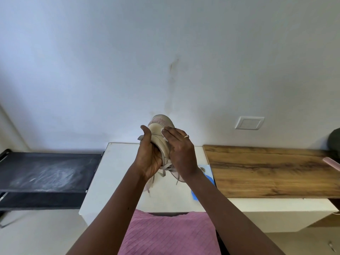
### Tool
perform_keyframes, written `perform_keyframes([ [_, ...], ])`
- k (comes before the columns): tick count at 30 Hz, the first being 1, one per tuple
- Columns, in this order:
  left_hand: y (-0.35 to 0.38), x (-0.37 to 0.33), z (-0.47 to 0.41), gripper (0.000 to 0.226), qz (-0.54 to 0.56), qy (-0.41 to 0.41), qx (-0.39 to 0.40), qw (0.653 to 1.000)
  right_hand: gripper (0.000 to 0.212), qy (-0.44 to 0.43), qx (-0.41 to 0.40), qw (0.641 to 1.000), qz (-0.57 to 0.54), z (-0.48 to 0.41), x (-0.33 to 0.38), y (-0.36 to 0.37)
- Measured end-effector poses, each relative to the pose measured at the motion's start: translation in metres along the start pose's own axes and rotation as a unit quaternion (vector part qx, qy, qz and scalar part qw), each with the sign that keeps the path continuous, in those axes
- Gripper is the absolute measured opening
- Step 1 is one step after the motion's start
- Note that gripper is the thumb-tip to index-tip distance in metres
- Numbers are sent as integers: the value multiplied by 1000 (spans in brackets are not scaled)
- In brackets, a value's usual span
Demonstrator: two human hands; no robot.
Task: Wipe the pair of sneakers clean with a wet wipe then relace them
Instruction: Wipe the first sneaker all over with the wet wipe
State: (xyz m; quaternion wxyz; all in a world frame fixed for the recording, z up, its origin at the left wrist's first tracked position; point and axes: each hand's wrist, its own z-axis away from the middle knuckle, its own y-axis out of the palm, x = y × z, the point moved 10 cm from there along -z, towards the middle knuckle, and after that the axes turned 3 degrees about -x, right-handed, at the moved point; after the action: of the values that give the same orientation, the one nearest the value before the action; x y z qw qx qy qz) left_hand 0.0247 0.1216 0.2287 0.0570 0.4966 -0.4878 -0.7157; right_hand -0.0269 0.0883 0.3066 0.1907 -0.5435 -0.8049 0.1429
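I hold a beige sneaker (pixel 160 124) with pink trim up in front of the wall, toe pointing up and away. My left hand (pixel 150 157) grips it from the left and underneath, thumb lying up its side. My right hand (pixel 181 153) lies flat over its upper, and the straight fingers press a white wet wipe (pixel 164 130) against the toe area. Only small bits of the wipe show past the fingertips. Loose pale laces (pixel 152 181) hang down below my hands. A pink shape (pixel 332 163) at the far right edge may be the other sneaker; I cannot tell.
Below my hands is a white table (pixel 119 172) with a blue wipe packet (pixel 208 176) partly hidden behind my right forearm. A wooden top (pixel 276 172) adjoins on the right, and a black fabric rack (pixel 46 172) stands on the left. A dark object (pixel 335 142) sits at the far right.
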Motion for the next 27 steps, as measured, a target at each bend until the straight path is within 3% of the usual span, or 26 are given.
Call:
perform_keyframes([
  [3, -10, 0, -2, 85, 24, 8, -52, 998, 31, 8, 11, 999, -32, 4, -5, -2],
  [9, -23, -13, -6, 78, 69, 40, -84, 993, 26, -19, 38, 993, -114, 27, -17, -6],
  [17, -17, -7, -5, 84, 70, 14, -74, 995, 29, 6, 34, 997, -67, 8, -19, -1],
  [23, -15, -14, -5, 79, 72, 28, -69, 995, 30, 56, 13, 994, -97, 14, -16, -9],
  [27, -19, -19, -4, 78, 68, 37, -75, 994, 34, 82, 45, 993, -68, 28, -28, -4],
])
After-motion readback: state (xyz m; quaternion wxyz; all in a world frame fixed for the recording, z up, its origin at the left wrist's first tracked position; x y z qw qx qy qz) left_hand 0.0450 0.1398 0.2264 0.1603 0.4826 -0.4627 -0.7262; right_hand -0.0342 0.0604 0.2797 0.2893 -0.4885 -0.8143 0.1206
